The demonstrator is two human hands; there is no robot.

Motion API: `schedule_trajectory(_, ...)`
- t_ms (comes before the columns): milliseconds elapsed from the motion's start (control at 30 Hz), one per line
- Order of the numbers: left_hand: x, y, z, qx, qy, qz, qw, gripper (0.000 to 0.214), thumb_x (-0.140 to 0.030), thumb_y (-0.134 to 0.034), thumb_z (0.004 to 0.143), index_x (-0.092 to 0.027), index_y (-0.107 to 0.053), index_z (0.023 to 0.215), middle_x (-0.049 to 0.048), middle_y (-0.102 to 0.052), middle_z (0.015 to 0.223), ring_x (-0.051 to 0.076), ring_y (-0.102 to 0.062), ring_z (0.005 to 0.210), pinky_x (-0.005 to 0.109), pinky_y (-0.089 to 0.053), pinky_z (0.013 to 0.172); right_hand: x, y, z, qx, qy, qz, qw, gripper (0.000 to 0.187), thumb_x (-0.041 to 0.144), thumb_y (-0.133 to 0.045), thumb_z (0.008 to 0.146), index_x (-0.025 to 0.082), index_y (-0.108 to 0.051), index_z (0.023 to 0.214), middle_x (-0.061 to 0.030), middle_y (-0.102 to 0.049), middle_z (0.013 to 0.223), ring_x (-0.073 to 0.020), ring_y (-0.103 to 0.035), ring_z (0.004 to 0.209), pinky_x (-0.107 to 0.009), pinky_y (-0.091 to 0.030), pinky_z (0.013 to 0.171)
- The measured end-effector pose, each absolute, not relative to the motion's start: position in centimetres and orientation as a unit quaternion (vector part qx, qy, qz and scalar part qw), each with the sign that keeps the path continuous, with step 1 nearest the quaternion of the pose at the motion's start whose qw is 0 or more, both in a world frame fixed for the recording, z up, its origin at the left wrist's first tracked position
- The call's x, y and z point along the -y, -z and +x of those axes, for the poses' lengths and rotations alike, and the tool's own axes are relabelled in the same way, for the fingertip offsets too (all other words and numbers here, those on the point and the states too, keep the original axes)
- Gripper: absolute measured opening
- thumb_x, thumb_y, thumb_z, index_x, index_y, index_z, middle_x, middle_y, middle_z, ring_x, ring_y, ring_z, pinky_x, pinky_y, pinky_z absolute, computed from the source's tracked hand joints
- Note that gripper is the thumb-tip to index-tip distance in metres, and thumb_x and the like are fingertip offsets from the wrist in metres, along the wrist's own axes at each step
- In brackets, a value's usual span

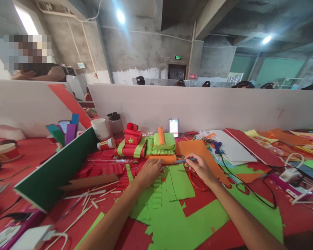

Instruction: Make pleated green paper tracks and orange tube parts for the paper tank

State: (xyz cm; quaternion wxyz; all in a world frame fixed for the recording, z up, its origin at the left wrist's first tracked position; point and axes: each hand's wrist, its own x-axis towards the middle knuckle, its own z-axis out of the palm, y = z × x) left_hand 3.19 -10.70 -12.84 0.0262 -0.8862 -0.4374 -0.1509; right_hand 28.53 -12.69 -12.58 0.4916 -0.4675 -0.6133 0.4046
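Observation:
My left hand (149, 171) lies with curled fingers on the edge of a green paper sheet (178, 184), just in front of an orange folded strip (163, 158). My right hand (201, 167) pinches a blue-grey pen (184, 160) whose tip points left toward that strip. Behind the strip stands a green paper tank (163, 143) with an orange barrel. A red paper tank (131, 144) with a yellow star sits to its left.
A green board (56, 170) leans at the left. A paper cup (100, 129), dark jar (115, 123) and phone (174, 127) stand by the white partition (211, 107). An orange sheet (200, 151), glue gun (216, 144) and black cables (253, 194) lie to the right. A person leans over the far-left partition.

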Motion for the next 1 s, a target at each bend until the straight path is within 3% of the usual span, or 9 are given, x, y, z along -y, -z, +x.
schedule_trajectory(400, 10.8, 12.7, 3.6, 0.392, 0.244, -0.886, -0.044, 0.018, -0.023, -0.041, 0.091, -0.017, -0.056, 0.100, 0.0078, -0.064, 0.097, 0.023, -0.057, 0.092, 0.035, -0.044, 0.081, 12.9, 12.9, 28.6, 0.677, -0.346, -0.480, 0.438, 0.023, 0.038, -0.054, 0.085, 0.018, -0.063, 0.093, -0.0039, -0.067, 0.076, -0.0149, -0.057, 0.060, -0.024, -0.042, 0.055)
schedule_trajectory(600, 10.9, 12.6, 3.4, 0.350, 0.266, -0.897, -0.054, 0.029, -0.020, -0.032, 0.095, -0.018, -0.054, 0.112, 0.0083, -0.056, 0.099, 0.020, -0.054, 0.090, 0.033, -0.045, 0.081, 12.9, 12.8, 28.6, 0.673, -0.347, -0.482, 0.440, 0.023, 0.038, -0.054, 0.085, 0.018, -0.063, 0.093, -0.0045, -0.068, 0.076, -0.0159, -0.059, 0.062, -0.025, -0.044, 0.056)
schedule_trajectory(733, 11.2, 12.2, 3.3, 0.334, 0.295, -0.889, -0.105, 0.026, -0.022, -0.029, 0.095, -0.018, -0.054, 0.103, 0.0072, -0.052, 0.097, 0.018, -0.053, 0.087, 0.030, -0.046, 0.080, 13.0, 12.7, 28.6, 0.672, -0.350, -0.479, 0.444, 0.022, 0.037, -0.055, 0.085, 0.017, -0.062, 0.093, -0.0051, -0.068, 0.078, -0.0164, -0.060, 0.064, -0.025, -0.044, 0.058)
schedule_trajectory(1000, 11.5, 11.8, 3.7, 0.373, 0.356, -0.831, -0.209, 0.005, -0.019, -0.046, 0.087, -0.019, -0.050, 0.084, 0.0015, -0.059, 0.086, 0.014, -0.056, 0.076, 0.023, -0.043, 0.068, 12.8, 12.9, 28.5, 0.679, -0.357, -0.464, 0.442, 0.020, 0.034, -0.057, 0.084, 0.017, -0.064, 0.093, -0.0029, -0.066, 0.072, -0.0151, -0.057, 0.063, -0.025, -0.043, 0.058)
